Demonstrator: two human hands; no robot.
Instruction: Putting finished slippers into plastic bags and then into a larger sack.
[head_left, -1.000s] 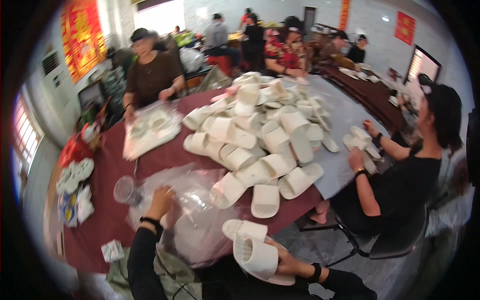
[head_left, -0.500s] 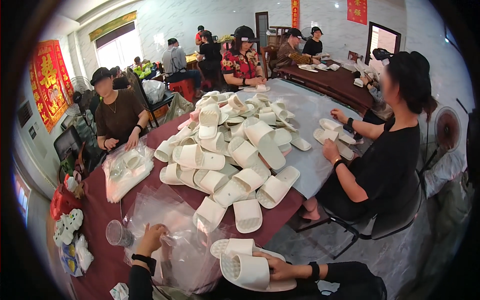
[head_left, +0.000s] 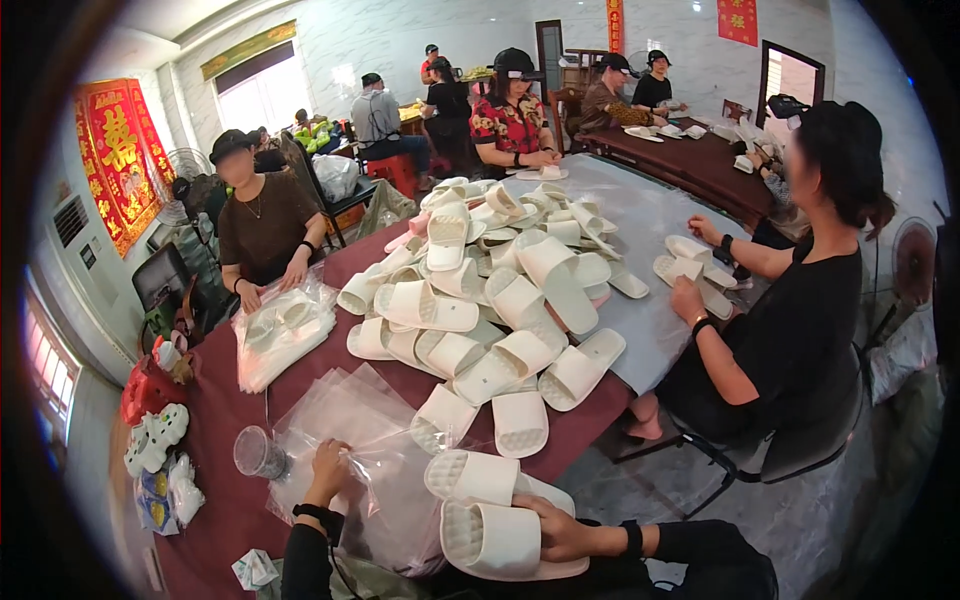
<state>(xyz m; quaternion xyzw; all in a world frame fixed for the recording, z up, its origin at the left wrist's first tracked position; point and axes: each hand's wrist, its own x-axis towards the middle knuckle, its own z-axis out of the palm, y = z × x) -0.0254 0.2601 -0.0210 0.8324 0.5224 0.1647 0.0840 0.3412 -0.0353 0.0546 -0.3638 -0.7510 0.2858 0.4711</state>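
Note:
My right hand [head_left: 562, 530] grips a pair of white slippers [head_left: 488, 538] side by side, its fingers tucked into the opening of the nearer one. The pair is at the table's near edge, in front of my body. My left hand [head_left: 330, 470] lies over a stack of clear plastic bags [head_left: 390, 510], fingers curled and closed at a bag's crumpled edge. Just left of that hand stands a clear plastic cup [head_left: 259, 453] with small dark contents. Beyond the bags rises a large heap of white slippers [head_left: 500, 300].
On the maroon tablecloth [head_left: 225, 430], white clogs [head_left: 157, 440] and a red bag [head_left: 150, 385] lie at the left. A co-worker across handles more clear bags [head_left: 285, 340]. At right, a seated co-worker in black holds slippers [head_left: 690, 270]. Others work behind.
The view has turned slightly left, so the table and people appear farther right. The bags under my left hand lie a little differently. My right hand still holds the pair of slippers.

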